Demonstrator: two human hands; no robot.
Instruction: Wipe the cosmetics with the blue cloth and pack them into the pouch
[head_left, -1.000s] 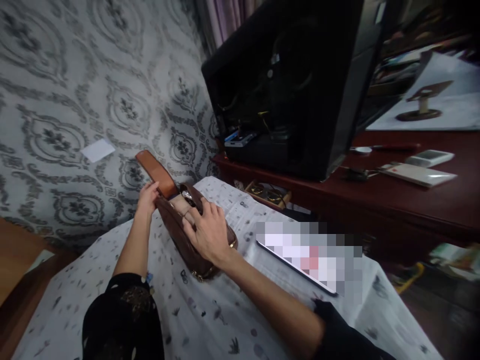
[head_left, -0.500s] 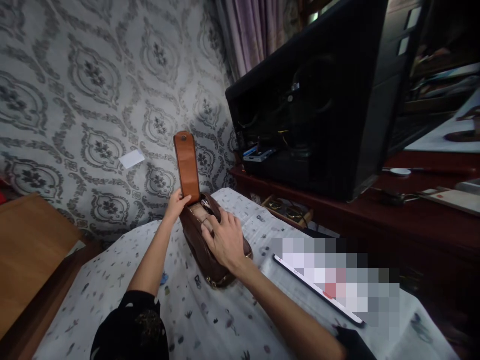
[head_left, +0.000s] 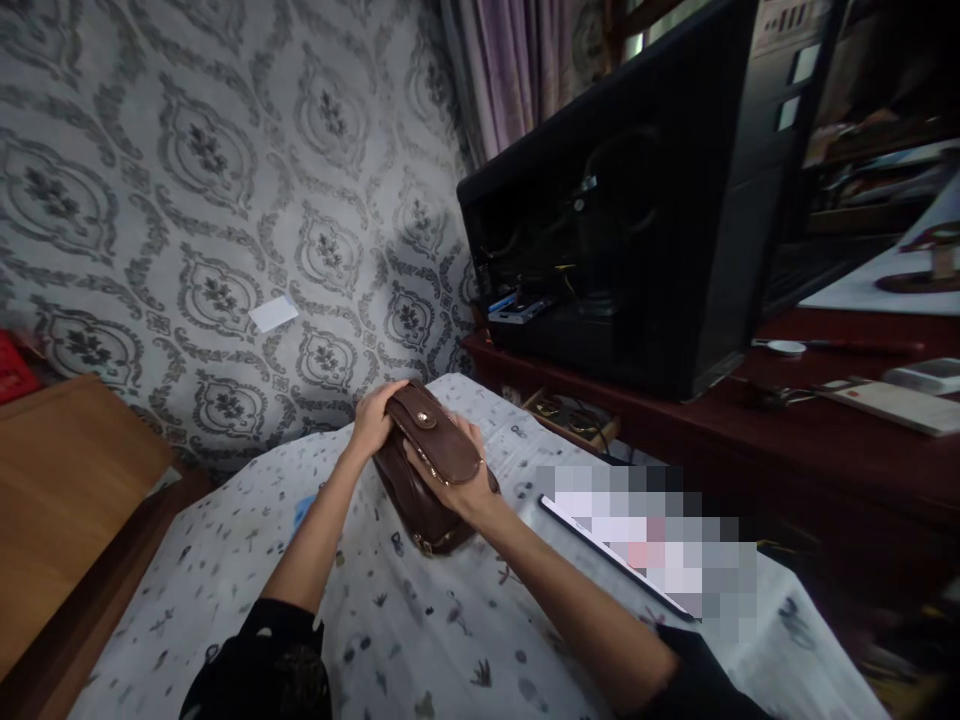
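Observation:
A brown leather handbag (head_left: 401, 485) with gold-coloured zip fittings sits on the patterned white sheet. Its strap-like flap (head_left: 442, 440), with a round metal snap, is folded down over the top. My left hand (head_left: 373, 418) is closed round the far left end of the bag, where the flap begins. Under the flap lies my right hand (head_left: 469, 492), its thumb side showing on the near edge and some fingertips past the far edge. Those fingers are bent against the bag's top; the flap covers most of them, and the opening is hidden.
A tablet-like device (head_left: 615, 560), partly blurred out, lies on the sheet (head_left: 420, 640) to the right. Beyond it stand a dark red desk (head_left: 795, 430) and a black computer case (head_left: 600, 260). An open drawer (head_left: 574, 425) juts out below. Wooden furniture (head_left: 82, 500) borders the left.
The flap, which stood upright showing its orange-tan inner side, is now folded down over my right hand. My left hand has shifted slightly right. The bag's opening has gone from sight.

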